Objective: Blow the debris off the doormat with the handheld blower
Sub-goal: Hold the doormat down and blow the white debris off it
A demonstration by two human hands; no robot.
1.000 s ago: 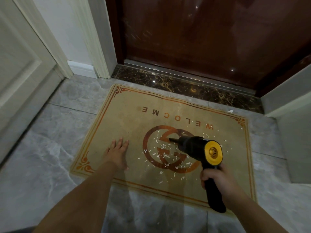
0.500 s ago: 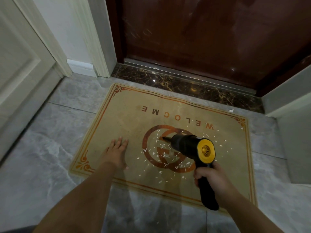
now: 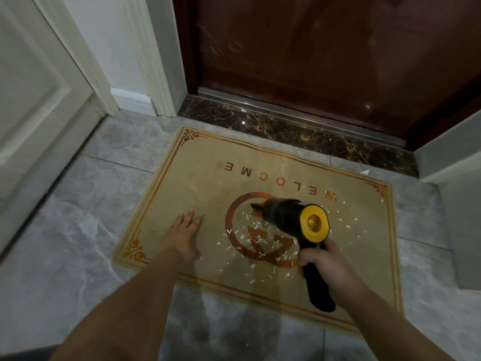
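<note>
A tan doormat point(image 3: 208, 183) with a red border and the word WELCOME lies on the grey tiled floor before a dark door. Several small white scraps of debris point(image 3: 250, 231) are scattered over its round red emblem and to the right of it. My right hand point(image 3: 325, 267) grips the handle of a black handheld blower point(image 3: 283, 214) with a yellow rear grille. Its narrow nozzle points left and away, just above the emblem. My left hand point(image 3: 186, 230) rests flat on the mat's left part, fingers straight.
The dark brown door point(image 3: 325, 56) and a marble threshold point(image 3: 286, 126) lie beyond the mat. A white door point(image 3: 33, 100) stands at the left, a grey wall corner point(image 3: 458, 204) at the right. A few scraps lie on the floor tiles point(image 3: 247, 343) near me.
My right hand has carried the blower leftward over the emblem, its nozzle now nearer the emblem's top left. The left hand has stayed pressed on the mat.
</note>
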